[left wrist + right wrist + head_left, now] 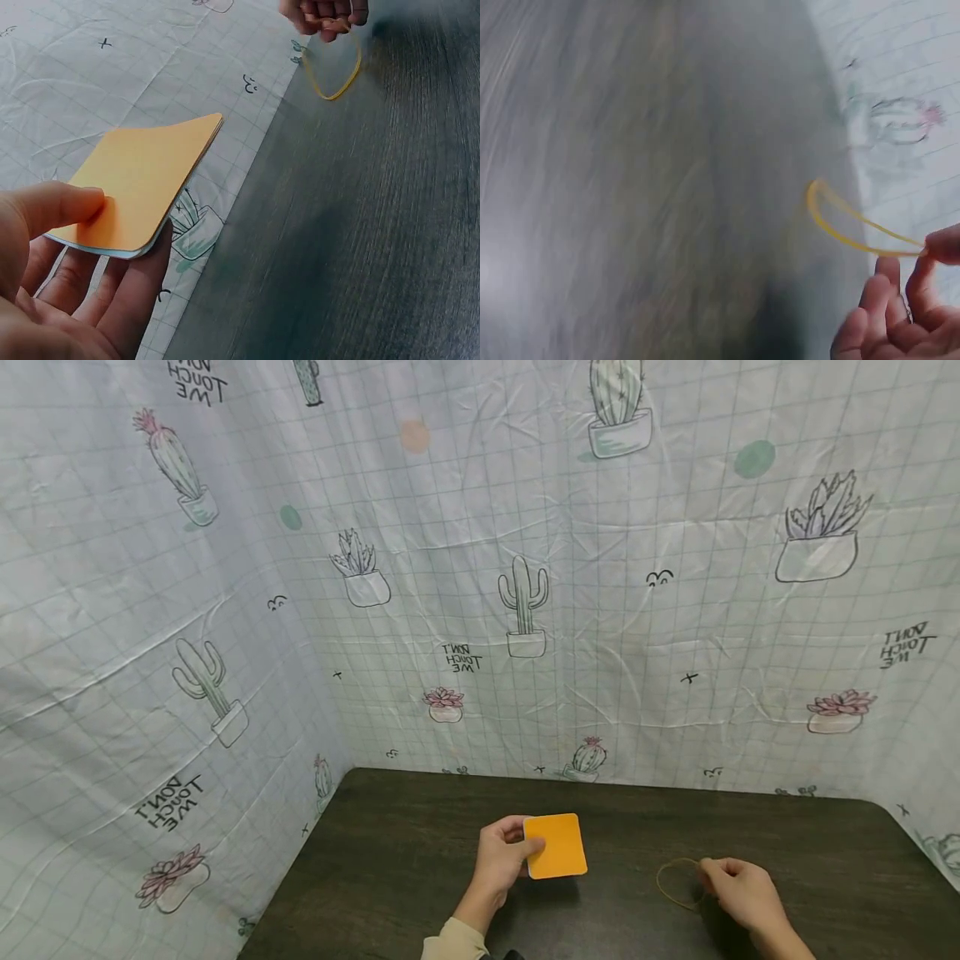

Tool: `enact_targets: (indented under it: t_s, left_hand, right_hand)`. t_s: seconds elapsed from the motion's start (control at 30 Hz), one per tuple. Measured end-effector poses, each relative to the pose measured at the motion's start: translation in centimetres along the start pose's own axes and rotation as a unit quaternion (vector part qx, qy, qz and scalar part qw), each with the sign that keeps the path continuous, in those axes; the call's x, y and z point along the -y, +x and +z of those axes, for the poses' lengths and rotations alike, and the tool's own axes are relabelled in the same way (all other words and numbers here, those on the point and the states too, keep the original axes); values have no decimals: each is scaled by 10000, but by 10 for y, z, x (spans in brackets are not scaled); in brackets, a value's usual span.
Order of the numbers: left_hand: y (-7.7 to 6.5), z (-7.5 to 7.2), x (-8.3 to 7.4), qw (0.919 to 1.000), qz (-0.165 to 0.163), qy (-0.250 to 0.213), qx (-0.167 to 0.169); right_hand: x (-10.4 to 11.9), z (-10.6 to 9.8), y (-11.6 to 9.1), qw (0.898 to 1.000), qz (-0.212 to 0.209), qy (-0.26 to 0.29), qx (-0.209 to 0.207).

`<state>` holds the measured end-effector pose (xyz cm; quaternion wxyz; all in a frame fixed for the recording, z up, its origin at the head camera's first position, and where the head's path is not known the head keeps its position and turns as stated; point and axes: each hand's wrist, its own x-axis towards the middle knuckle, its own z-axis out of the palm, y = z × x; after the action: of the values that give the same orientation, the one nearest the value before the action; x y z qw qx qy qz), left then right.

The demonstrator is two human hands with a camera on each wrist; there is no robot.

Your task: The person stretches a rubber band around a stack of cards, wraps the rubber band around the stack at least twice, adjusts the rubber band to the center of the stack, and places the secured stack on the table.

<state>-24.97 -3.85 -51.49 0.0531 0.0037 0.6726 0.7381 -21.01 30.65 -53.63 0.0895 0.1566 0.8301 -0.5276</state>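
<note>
My left hand [498,864] grips a small stack of square orange cards [557,846] with rounded corners, thumb on the top face and fingers underneath. In the left wrist view the stack [142,184] shows several thin layers along its edge, with a pale underside. Off to the right, my right hand [742,892] pinches a thin yellow rubber band [661,883] between thumb and forefinger. The band [840,236] hangs as a loose loop in the right wrist view, apart from the cards. Both hands are held over the dark table.
A dark wood-grain table [390,860] spreads beneath the hands. Behind it and on both sides hangs a pale grid-patterned cloth [420,635] printed with cacti, its lower edge meeting the table's back edge.
</note>
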Motion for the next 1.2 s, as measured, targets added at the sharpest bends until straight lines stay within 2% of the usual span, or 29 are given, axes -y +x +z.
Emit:
enact_targets:
  t_s: [0.07,0.1,0.13,0.17,0.2,0.23,0.3,0.33,0.37,0.4,0.43,0.47,0.5,0.53,0.57,0.63,0.73,0.8,0.87,0.93,1.0,1.2]
  left_hand:
    - [0,-1,0,10000,-34,-18,12]
    - [0,-1,1,10000,-63,-18,26]
    - [-1,-1,1,10000,-82,4,46]
    - [-1,-1,1,9999,-114,14,67]
    - [-2,-1,1,9999,-150,33,79]
    - [-2,-1,1,9998,-180,49,105]
    - [-3,-1,1,9996,-223,72,159]
    - [-4,-1,1,9995,-229,90,180]
    - [-4,-1,1,9995,-230,91,201]
    - [-5,-1,1,9994,-228,101,220]
    - [-5,-1,1,9994,-228,102,243]
    - [-6,-1,1,9994,-220,110,254]
    - [-7,-1,1,9994,-217,123,256]
    - [-7,-2,1,9993,-209,135,263]
    - [-8,-2,1,9993,-212,130,272]
    - [-9,-3,1,9993,-219,136,288]
    - [-10,-4,2,9992,-219,140,319]
    - [-11,-4,2,9991,-217,140,345]
    - [-12,-5,2,9990,-204,154,353]
    - [-12,-6,2,9990,-195,162,357]
    - [-13,-6,2,9991,-185,165,349]
    - [-15,-8,2,9990,-149,208,363]
  right_hand:
    - [5,0,-2,9967,87,770,254]
    - [8,0,-4,9912,63,1241,459]
    - [10,0,-6,9802,30,1815,785]
    - [11,-1,-8,9617,-88,2446,1232]
    - [11,-2,-9,9347,-212,3092,1743]
    - [11,-3,-11,9012,-335,3673,2275]
    - [11,-4,-14,8186,-575,4655,3314]
    - [10,-3,-15,7743,-702,5048,3751]
    - [10,-2,-16,7355,-874,5355,4056]
    - [10,0,-18,7058,-1043,5584,4233]
    - [11,2,-19,6834,-1213,5753,4326]
    - [11,3,-20,6683,-1366,5858,4376]
    - [12,4,-22,6619,-1520,5904,4361]
    - [13,5,-23,6624,-1660,5902,4306]
    - [14,5,-24,6696,-1744,5853,4227]
    - [16,5,-27,6976,-1824,5662,3994]
    - [17,5,-31,7471,-1865,5278,3584]
    - [17,6,-34,7737,-1898,5035,3346]
    - [16,8,-37,7921,-1937,4863,3141]
    - [16,10,-39,8059,-1945,4760,2935]
    - [16,12,-41,8155,-1915,4723,2744]
    - [21,16,-46,8286,-1840,4714,2393]
